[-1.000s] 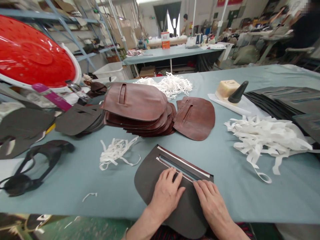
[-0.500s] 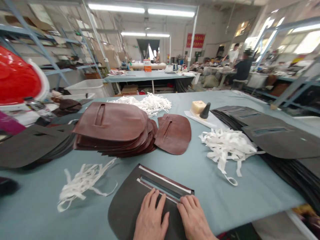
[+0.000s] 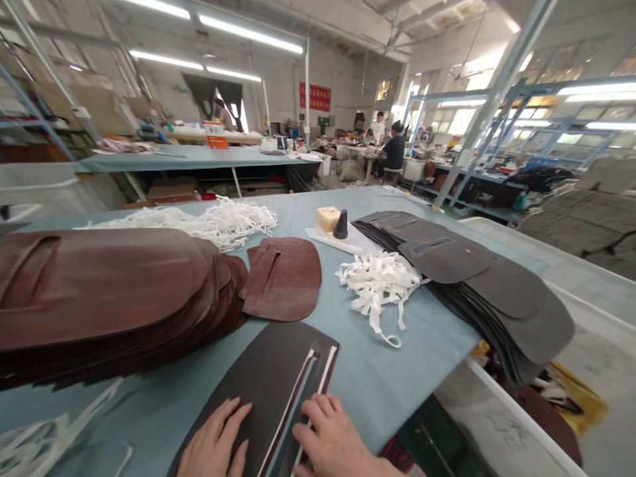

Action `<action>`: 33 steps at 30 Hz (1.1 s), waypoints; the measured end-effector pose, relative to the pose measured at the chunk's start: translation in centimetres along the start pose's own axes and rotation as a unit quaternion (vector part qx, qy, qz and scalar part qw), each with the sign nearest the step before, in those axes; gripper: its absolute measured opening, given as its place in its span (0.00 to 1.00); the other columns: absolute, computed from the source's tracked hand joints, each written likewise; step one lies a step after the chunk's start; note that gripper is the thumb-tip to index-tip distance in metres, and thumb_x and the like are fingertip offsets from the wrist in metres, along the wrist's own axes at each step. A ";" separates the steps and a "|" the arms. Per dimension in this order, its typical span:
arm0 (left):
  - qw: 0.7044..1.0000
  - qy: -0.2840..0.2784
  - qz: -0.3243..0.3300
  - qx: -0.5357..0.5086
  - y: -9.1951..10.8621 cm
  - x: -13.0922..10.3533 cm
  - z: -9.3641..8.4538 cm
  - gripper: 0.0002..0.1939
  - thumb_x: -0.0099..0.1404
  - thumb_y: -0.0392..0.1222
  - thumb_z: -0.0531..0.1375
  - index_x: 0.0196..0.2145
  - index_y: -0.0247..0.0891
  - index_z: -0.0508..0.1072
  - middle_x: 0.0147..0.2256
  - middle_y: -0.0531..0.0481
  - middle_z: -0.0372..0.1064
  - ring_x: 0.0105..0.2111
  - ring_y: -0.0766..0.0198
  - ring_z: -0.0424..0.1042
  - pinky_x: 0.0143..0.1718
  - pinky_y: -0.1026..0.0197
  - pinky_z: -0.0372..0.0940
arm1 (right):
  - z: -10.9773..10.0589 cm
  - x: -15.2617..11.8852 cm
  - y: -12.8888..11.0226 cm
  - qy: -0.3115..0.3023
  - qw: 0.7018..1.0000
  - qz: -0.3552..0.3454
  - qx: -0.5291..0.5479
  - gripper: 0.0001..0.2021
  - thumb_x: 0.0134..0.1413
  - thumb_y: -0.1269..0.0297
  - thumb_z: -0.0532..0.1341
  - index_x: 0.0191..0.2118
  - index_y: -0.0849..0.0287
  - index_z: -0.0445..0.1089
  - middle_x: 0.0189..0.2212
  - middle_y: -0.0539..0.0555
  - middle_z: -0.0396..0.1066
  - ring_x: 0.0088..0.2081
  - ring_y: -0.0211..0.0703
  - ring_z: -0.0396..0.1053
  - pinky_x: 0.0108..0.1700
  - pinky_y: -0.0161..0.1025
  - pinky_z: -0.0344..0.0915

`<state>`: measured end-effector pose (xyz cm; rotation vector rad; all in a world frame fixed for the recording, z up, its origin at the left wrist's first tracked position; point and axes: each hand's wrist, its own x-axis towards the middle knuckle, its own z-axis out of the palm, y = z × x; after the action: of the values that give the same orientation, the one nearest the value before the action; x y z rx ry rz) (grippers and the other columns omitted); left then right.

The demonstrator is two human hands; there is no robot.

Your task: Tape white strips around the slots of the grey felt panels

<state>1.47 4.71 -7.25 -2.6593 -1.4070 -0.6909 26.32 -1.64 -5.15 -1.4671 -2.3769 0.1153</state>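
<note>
A dark grey leather panel (image 3: 248,371) lies on the blue-green tabletop, with a long slot and white strips along the slot and the outer edge. Spread over the panel's left part is my left hand (image 3: 216,440), fingers apart, resting on it. My right hand (image 3: 330,430) lies at the slot and the right edge, its fingers bent onto the panel; whether they pinch anything does not show. Beyond the panel is a single brown slotted piece (image 3: 293,275).
Stacked brown panels (image 3: 109,278) stand at left. White strips (image 3: 380,281) lie centre right, beside dark panels (image 3: 477,265). A yellowish block (image 3: 328,218) and a black cone (image 3: 340,225) stand behind. A bin (image 3: 501,411) adjoins the table's right edge. People work far off.
The view has swung to the right. The grey panel has turned, so its slot now runs steeply toward me. My left hand has moved away from the slot, and my right hand is still beside it.
</note>
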 end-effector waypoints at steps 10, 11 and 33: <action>0.999 -0.017 0.014 -0.035 1.2 4.6 1.3 0.25 0.60 0.25 0.44 0.49 0.41 0.69 0.53 0.47 0.66 0.55 0.56 0.64 0.52 0.50 0.62 | -4.3 -1.7 3.1 0.217 0.953 0.187 0.103 0.08 0.58 0.69 0.53 0.42 0.56 0.64 0.41 0.57 0.65 0.44 0.45 0.62 0.46 0.44 0.62; 0.999 -0.016 -0.001 -0.047 2.0 5.3 1.0 0.23 0.61 0.26 0.45 0.47 0.41 0.69 0.52 0.47 0.67 0.53 0.56 0.65 0.51 0.50 0.62 | -5.2 -2.0 4.9 0.277 0.926 0.252 0.057 0.09 0.58 0.69 0.52 0.44 0.57 0.63 0.42 0.59 0.64 0.46 0.48 0.62 0.48 0.47 0.61; 0.813 -0.064 -0.122 -0.566 18.0 18.8 6.7 0.11 0.63 0.43 0.51 0.26 0.39 0.68 0.21 0.52 0.66 0.22 0.64 0.66 0.28 0.62 0.60 | -7.5 0.8 20.9 0.098 0.942 0.224 -0.232 0.24 0.53 0.77 0.51 0.52 0.47 0.68 0.60 0.57 0.58 0.60 0.53 0.55 0.53 0.52 0.55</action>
<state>27.37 10.39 -2.76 -3.3498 -1.7408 -1.9268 46.26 7.93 -3.06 -2.1051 -1.9505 -0.4926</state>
